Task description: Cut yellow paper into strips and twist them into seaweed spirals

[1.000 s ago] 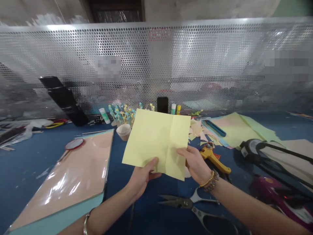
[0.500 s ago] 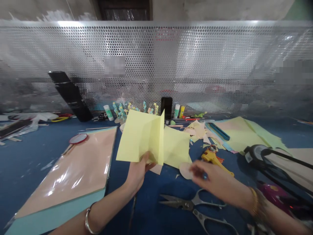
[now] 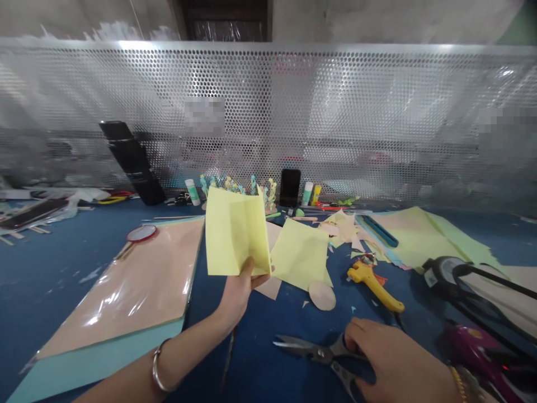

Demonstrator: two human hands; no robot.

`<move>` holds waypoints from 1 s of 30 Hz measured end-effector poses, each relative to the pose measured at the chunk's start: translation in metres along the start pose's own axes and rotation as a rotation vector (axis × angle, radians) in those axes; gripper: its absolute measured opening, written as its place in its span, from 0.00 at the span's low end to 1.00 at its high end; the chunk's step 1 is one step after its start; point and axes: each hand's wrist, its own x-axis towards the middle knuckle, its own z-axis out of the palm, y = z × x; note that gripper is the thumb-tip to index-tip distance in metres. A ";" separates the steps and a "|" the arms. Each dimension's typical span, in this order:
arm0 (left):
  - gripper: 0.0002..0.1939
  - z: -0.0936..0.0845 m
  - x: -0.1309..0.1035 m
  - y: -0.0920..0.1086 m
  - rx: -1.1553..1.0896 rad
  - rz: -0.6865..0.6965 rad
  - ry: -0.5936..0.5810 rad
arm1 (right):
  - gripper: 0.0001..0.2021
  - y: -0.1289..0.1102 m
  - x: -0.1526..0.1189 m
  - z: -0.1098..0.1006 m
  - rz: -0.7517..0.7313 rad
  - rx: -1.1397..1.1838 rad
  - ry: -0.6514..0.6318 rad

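Down from beside the pale paper disc (image 3: 322, 295), where it hovered a moment ago, the right hand (image 3: 390, 358) has moved to the handles of the metal scissors (image 3: 321, 354), which lie on the blue table (image 3: 260, 375) with their blades pointing left. From where I stand its fingers meet the handle loops, though I cannot tell whether they have closed around them. Meanwhile the left hand (image 3: 239, 291) stays clamped on the lower edge of a creased yellow sheet (image 3: 220, 235), thumb in front, holding it upright above the table; its right part bends forward along a fold. The two hands are well apart. Just right of the held sheet, a second yellow sheet (image 3: 302, 252) lies flat, with the disc near its lower corner. Farther right rests a yellow-handled tool (image 3: 380, 288), and behind that a teal cutter (image 3: 380, 230) lies beside a heap of paper scraps (image 3: 342, 225). Over on the left, a red-rimmed round glass (image 3: 141, 233) sits on a glossy pack of pinkish paper (image 3: 138, 291). Toward the back, a black phone (image 3: 290, 187) stands upright near a white-and-green glue stick (image 3: 307, 193), with a perforated metal panel (image 3: 344, 112) rising behind everything.
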 end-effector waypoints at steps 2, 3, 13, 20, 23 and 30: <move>0.27 -0.001 0.002 0.000 0.005 0.023 -0.008 | 0.05 0.000 -0.001 -0.006 0.004 0.093 -0.002; 0.27 -0.002 0.003 0.000 0.006 0.038 -0.016 | 0.04 0.001 -0.002 -0.009 -0.006 0.179 -0.015; 0.20 0.013 0.016 -0.004 0.028 0.069 -0.013 | 0.15 -0.013 0.042 -0.033 -0.149 1.015 0.268; 0.23 0.032 0.002 -0.012 0.094 0.055 0.012 | 0.20 -0.039 0.117 -0.045 -0.020 0.993 0.728; 0.22 0.028 -0.002 -0.010 0.058 0.009 -0.020 | 0.18 -0.033 0.133 -0.048 -0.018 1.095 0.774; 0.14 0.027 0.002 -0.004 -0.156 -0.253 -0.159 | 0.22 -0.012 0.136 -0.036 -0.003 1.397 0.697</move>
